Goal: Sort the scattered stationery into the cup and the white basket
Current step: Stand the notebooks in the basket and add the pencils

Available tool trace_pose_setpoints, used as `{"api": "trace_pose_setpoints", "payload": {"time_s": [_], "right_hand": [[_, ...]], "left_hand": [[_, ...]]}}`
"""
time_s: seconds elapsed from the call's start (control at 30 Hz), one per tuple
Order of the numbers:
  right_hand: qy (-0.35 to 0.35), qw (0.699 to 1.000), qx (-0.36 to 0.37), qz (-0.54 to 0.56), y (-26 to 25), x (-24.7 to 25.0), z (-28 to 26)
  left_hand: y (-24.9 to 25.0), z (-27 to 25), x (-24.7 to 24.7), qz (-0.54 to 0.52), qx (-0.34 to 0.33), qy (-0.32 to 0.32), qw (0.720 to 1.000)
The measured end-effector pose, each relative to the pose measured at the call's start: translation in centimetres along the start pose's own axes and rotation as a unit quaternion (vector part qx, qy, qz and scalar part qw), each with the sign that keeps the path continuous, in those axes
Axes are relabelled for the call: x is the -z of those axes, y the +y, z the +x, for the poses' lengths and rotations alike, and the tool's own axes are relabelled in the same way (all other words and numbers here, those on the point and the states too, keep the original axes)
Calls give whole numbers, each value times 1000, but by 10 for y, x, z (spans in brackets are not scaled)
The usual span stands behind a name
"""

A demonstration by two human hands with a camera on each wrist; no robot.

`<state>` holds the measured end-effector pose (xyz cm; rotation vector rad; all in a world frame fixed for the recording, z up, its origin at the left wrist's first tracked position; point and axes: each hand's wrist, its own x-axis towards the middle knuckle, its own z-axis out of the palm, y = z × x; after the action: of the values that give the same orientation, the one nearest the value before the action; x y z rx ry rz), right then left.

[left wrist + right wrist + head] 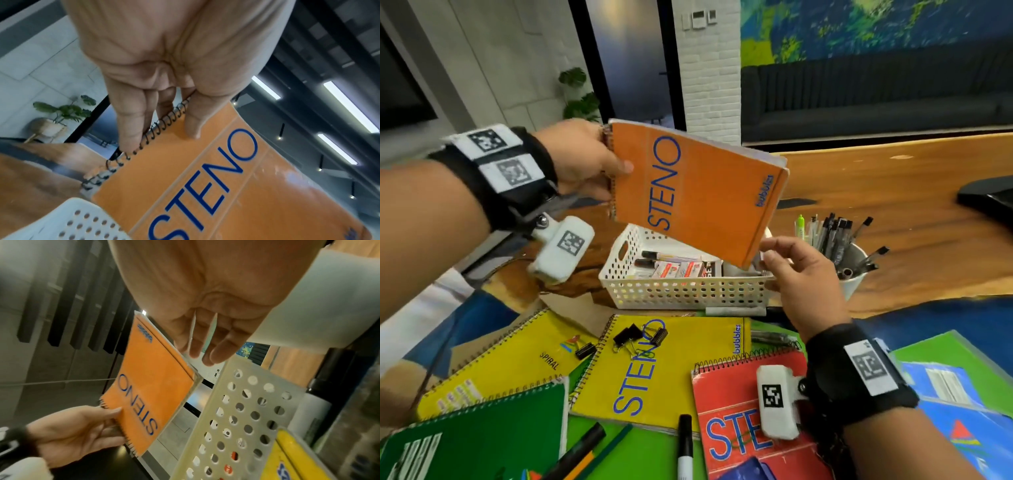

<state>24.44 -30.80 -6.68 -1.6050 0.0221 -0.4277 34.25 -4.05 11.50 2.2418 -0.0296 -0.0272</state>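
Note:
An orange STENO spiral notebook hangs tilted in the air above the white perforated basket. My left hand pinches its spiral edge, thumb on the cover and fingers behind. My right hand is open beside the notebook's lower right corner, at the basket's right end, fingers relaxed. The basket holds markers and small boxes. A white cup full of pens stands right of the basket.
On the table's near side lie two yellow notebooks, a red STENO notebook, a green notebook, blue and green folders, black binder clips, a black marker and pencils. Bare wooden table stretches behind the cup.

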Motion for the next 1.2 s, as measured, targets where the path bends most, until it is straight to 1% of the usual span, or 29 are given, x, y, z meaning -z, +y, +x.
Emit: {"api": "trace_pose_setpoints", "payload": {"time_s": [0.07,0.1,0.2,0.27,0.33,0.4,0.43,0.5,0.53,0.6,0.63,0.67,0.7,0.73,0.77,0.8,0.83,0.87,0.9,0.93,0.97,1.03,1.07,1.1,1.13,1.2], "right_hand": [[-24,999,-30,-38,0,-1,-1],[-40,997,-43,-57,1,-1,-1],[-87,989,-71,-100,5,2,0],[-92,987,-79,-108,8,4,1],[-88,987,-77,-109,9,5,2],[-88,987,-73,-116,10,5,3],[-88,987,-72,-118,10,5,3],[-87,987,-72,-117,10,4,3],[-87,987,-70,-117,11,4,4],[-88,987,-64,-120,11,5,4],[-90,986,-62,-122,11,5,4],[-94,986,-61,-123,11,5,3],[-97,986,-62,-123,11,5,3],[-98,986,-62,-122,12,5,3],[-97,986,-62,-119,12,5,3],[-94,987,-61,-113,11,4,2],[-87,989,-62,-101,11,4,2],[-74,991,-68,-83,10,4,2],[-60,993,-80,-63,9,4,2],[-45,993,-96,-42,7,3,2],[-35,993,-109,-24,5,3,2],[-29,992,-121,-7,1,2,0],[-30,992,-123,-4,1,2,-1],[-32,992,-125,-2,2,2,-1],[-34,991,-129,0,3,2,-1],[-38,989,-139,19,5,3,2]], "left_hand": [[0,21,-8,-26,0,38,999],[-3,32,-13,-51,12,44,998],[-21,60,-38,-137,76,5,988],[-34,74,-54,-179,107,-3,978],[-47,89,-66,-174,130,6,976],[-59,104,-70,-172,151,-10,973],[-63,111,-70,-156,157,-28,975],[-65,120,-69,-90,157,-54,982],[-65,122,-67,-44,147,-51,987],[-58,117,-66,4,130,-37,991],[-54,113,-66,40,108,-36,993],[-45,102,-68,103,85,-28,991],[-40,93,-69,177,41,-9,983],[-35,82,-71,232,-21,22,972],[-27,65,-74,252,-83,48,963],[-21,45,-79,252,-135,58,957],[-14,24,-83,250,-187,41,949],[-10,2,-88,262,-216,-5,941],[-8,-20,-96,274,-226,-76,932],[-9,-41,-105,296,-220,-154,916],[-14,-58,-115,328,-216,-219,893],[-35,-87,-142,392,-210,-310,841],[-46,-99,-156,419,-197,-341,818],[-56,-109,-167,439,-185,-350,807],[-63,-116,-176,444,-181,-342,808],[-65,-123,-182,424,-175,-325,827]]}}
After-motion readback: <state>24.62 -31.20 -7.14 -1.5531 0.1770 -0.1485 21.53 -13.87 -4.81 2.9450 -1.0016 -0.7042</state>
